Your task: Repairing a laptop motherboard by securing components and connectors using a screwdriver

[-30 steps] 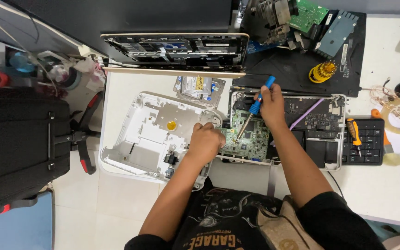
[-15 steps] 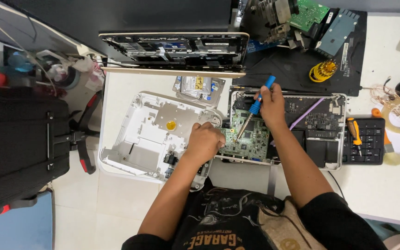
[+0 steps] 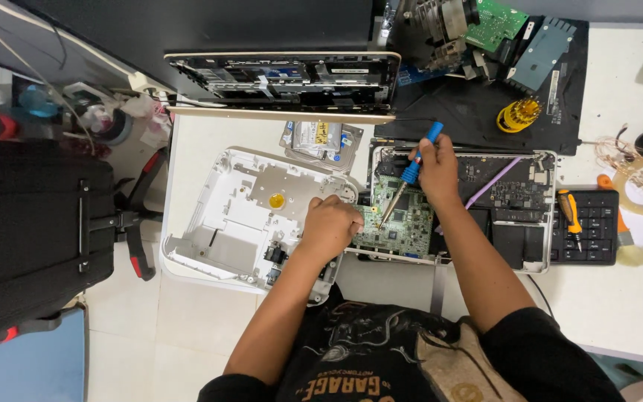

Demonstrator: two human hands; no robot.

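A green circuit board (image 3: 403, 223) lies on an opened laptop base (image 3: 515, 201) at the middle of the white table. My right hand (image 3: 437, 170) grips a blue-handled screwdriver (image 3: 411, 173), its tip pointing down onto the board's left half. My left hand (image 3: 330, 227) rests with curled fingers on the board's left edge, pinching or steadying it. To the left of that hand lies a white plastic housing (image 3: 240, 216) with a metal plate and a yellow spot.
An open laptop chassis (image 3: 284, 82) stands at the back. A hard drive (image 3: 320, 141) lies behind the housing. A black mat (image 3: 485, 112) holds parts and a yellow bit holder (image 3: 519, 114). An orange screwdriver (image 3: 571, 212) rests on a black keyboard (image 3: 586, 227).
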